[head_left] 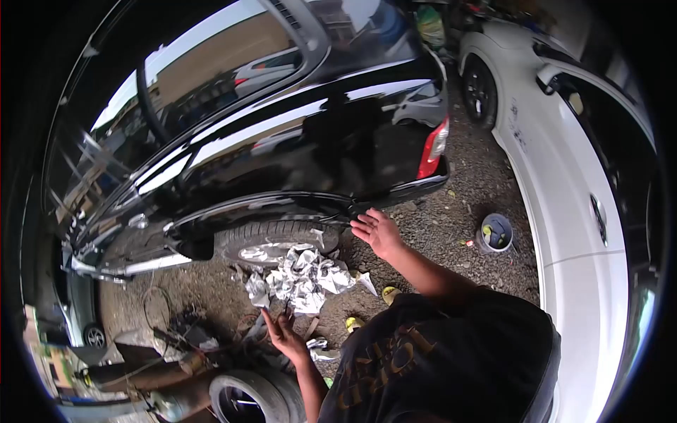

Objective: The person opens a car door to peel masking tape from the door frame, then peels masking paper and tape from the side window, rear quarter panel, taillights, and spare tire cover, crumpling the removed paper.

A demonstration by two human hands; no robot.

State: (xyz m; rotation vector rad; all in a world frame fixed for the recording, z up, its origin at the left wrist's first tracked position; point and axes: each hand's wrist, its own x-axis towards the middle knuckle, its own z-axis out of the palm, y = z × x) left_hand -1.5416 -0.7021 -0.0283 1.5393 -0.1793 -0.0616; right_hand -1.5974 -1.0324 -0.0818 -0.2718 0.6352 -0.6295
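My right hand point(377, 231) is held out, fingers apart, beside the rear wheel arch of a glossy black vehicle point(282, 158). I cannot tell whether its fingertips touch the bodywork. Lower down, my left hand point(283, 337) has its index finger stretched out and nothing visible in it. Just beyond it lies a heap of crumpled silvery-white sheets point(303, 278), paper or foil, against the rear tyre point(278, 236). The vehicle's red and clear tail light point(433, 149) sits to the upper right of my right hand.
A white car point(564, 211) stands along the right side. Between the vehicles, a bucket point(496, 233) with items inside rests on gravel. A loose tyre point(247, 398), a gas cylinder point(169, 405) and mixed clutter lie at the lower left. My yellow footwear point(390, 295) shows below me.
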